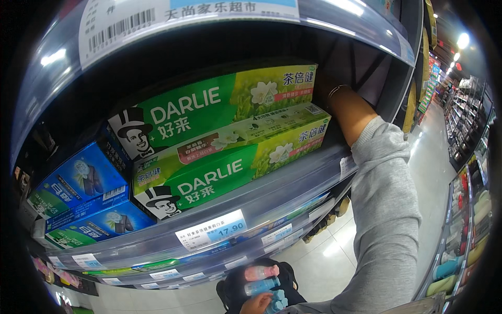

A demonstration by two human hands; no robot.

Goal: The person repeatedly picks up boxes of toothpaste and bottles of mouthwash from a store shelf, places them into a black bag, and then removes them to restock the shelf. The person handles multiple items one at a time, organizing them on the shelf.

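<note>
My right arm, in a grey sleeve with a thin bracelet at the wrist, reaches into the shelf past the right end of two stacked green Darlie toothpaste cartons [219,106]; the hand itself is hidden in the dark behind them. The lower carton [235,172] sits a little forward of the upper one. Low in the picture, my left hand [255,304] lies against light blue bottles [278,301], and whether it grips one is unclear. A pink bottle [261,272] and another blue bottle [261,286] lie just above it, over something black.
Blue toothpaste cartons [90,176] are stacked left of the green ones. A clear shelf-edge strip [298,192] with price tags runs below, and another shelf edge [337,23] crosses above. Lower shelves hold more cartons. To the right are a tiled aisle [431,153] and stocked shelving [466,121].
</note>
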